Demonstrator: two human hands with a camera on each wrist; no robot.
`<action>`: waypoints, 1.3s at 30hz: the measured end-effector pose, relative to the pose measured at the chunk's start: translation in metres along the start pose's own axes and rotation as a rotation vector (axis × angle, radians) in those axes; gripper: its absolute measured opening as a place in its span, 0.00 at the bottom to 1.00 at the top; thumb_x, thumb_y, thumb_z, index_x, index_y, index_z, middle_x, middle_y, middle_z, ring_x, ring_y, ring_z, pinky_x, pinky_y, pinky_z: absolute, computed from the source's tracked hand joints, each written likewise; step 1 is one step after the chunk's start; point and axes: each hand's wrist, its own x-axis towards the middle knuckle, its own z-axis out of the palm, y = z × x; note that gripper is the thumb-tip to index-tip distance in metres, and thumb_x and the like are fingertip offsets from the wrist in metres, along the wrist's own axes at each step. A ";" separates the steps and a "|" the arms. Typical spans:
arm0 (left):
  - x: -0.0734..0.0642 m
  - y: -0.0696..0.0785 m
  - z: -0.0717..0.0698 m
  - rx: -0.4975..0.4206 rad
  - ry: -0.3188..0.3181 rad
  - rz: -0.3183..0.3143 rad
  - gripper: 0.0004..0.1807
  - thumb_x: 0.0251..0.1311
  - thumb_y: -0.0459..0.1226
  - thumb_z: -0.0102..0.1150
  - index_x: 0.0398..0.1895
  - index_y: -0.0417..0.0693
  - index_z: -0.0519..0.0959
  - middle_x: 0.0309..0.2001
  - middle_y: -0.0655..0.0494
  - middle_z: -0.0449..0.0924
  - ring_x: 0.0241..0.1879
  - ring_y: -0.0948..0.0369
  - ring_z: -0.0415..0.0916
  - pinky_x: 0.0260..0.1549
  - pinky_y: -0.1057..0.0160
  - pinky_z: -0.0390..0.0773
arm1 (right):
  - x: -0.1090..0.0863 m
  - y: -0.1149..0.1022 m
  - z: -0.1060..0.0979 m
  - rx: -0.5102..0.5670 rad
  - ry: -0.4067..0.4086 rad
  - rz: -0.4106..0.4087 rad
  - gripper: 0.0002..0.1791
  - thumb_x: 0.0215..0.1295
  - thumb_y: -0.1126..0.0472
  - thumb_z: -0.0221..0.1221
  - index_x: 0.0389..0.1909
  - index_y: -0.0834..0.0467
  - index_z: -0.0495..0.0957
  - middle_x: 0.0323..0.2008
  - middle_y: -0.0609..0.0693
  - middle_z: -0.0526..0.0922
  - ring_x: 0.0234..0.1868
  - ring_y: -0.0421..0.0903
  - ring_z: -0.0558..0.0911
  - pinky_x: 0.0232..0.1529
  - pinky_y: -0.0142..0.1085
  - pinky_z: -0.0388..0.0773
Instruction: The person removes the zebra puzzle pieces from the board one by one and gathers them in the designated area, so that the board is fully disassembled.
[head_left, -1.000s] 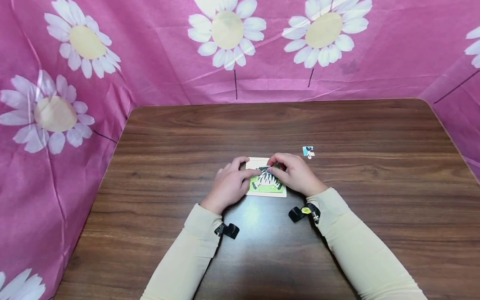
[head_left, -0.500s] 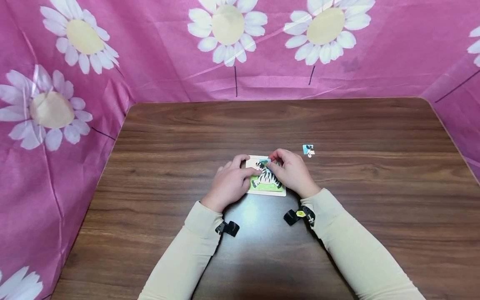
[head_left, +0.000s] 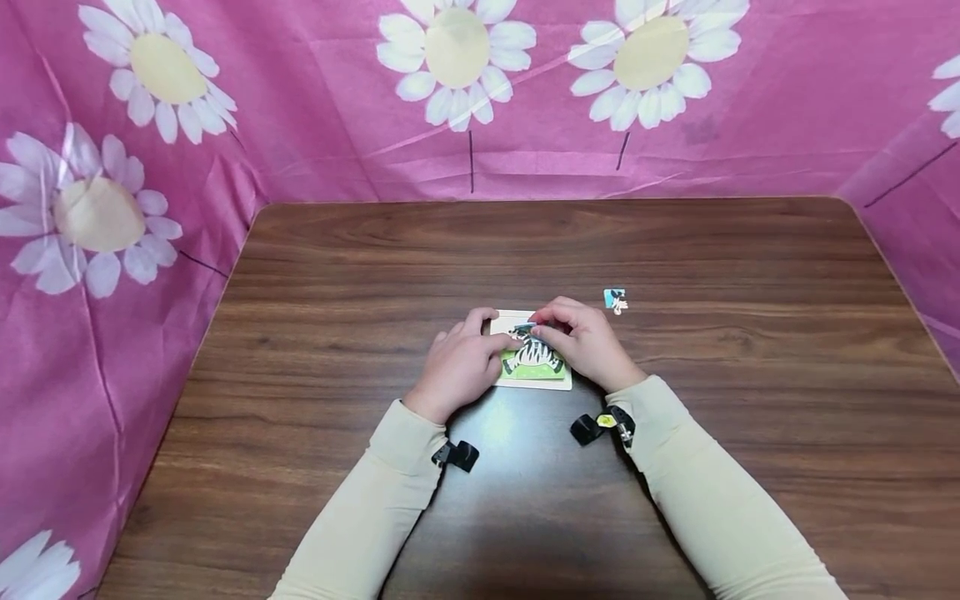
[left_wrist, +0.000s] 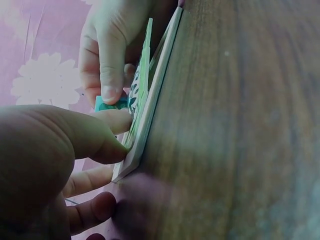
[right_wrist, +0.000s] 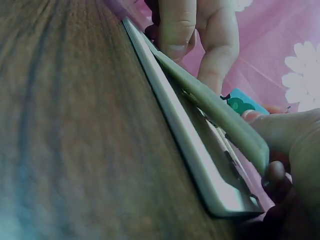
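A zebra jigsaw lies partly assembled in a pale puzzle board (head_left: pixel 555 385). Its green lower section (right_wrist: pixel 215 105) is tilted, the right end raised off the board. My right hand (head_left: pixel 588 346) pinches a blue-and-green puzzle piece (right_wrist: pixel 243 102) between thumb and fingertips at the jigsaw's upper edge. In the head view this piece stands tipped, nearly edge-on. My left hand (head_left: pixel 461 367) holds the board's left side, one finger pressing on the zebra (head_left: pixel 534 353) and another at the far left corner. In the left wrist view my left thumb (left_wrist: pixel 102 145) bears on the near edge.
One loose puzzle piece (head_left: pixel 615 301), blue with black and white, lies beyond my right hand on the brown wooden table (head_left: pixel 750 400). A pink cloth with daisies (head_left: pixel 525 158) hangs behind the table and along its sides.
Half a second ago the pinched piece lay flatter, its picture showing. Now it is tipped nearly edge-on, with my right fingertips slightly further left. My left hand keeps its place.
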 end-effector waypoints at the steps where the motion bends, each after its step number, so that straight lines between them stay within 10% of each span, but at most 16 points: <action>1: 0.000 0.001 0.000 0.001 -0.003 -0.001 0.24 0.61 0.35 0.54 0.55 0.73 0.84 0.70 0.52 0.65 0.57 0.51 0.75 0.41 0.50 0.70 | 0.000 0.000 0.000 -0.021 0.005 -0.001 0.04 0.62 0.67 0.67 0.38 0.59 0.85 0.34 0.48 0.83 0.32 0.42 0.75 0.34 0.33 0.69; 15: 0.006 0.012 0.001 0.058 -0.026 -0.036 0.23 0.62 0.37 0.54 0.54 0.76 0.83 0.71 0.55 0.65 0.54 0.53 0.76 0.40 0.52 0.71 | -0.011 0.008 -0.008 -0.082 -0.019 -0.111 0.06 0.64 0.68 0.65 0.39 0.56 0.80 0.31 0.44 0.76 0.29 0.40 0.71 0.37 0.36 0.65; 23: 0.007 0.012 0.003 0.065 -0.034 -0.026 0.24 0.63 0.36 0.54 0.55 0.76 0.83 0.71 0.54 0.65 0.53 0.52 0.77 0.40 0.52 0.71 | -0.013 0.005 -0.001 -0.107 0.054 -0.044 0.05 0.65 0.67 0.64 0.40 0.59 0.79 0.32 0.49 0.79 0.30 0.42 0.72 0.33 0.35 0.68; 33: 0.002 0.004 0.000 0.056 -0.020 -0.042 0.23 0.61 0.36 0.55 0.54 0.74 0.84 0.70 0.53 0.66 0.55 0.51 0.77 0.41 0.49 0.72 | 0.001 0.001 0.007 -0.117 -0.065 -0.102 0.04 0.64 0.61 0.67 0.39 0.54 0.85 0.35 0.44 0.82 0.40 0.44 0.75 0.46 0.44 0.62; 39: 0.003 0.005 -0.002 0.038 -0.020 -0.047 0.24 0.61 0.36 0.54 0.54 0.74 0.84 0.70 0.53 0.66 0.56 0.51 0.76 0.44 0.48 0.72 | 0.002 0.001 0.006 0.111 0.061 0.032 0.03 0.65 0.66 0.65 0.38 0.60 0.84 0.30 0.50 0.82 0.29 0.41 0.75 0.34 0.31 0.68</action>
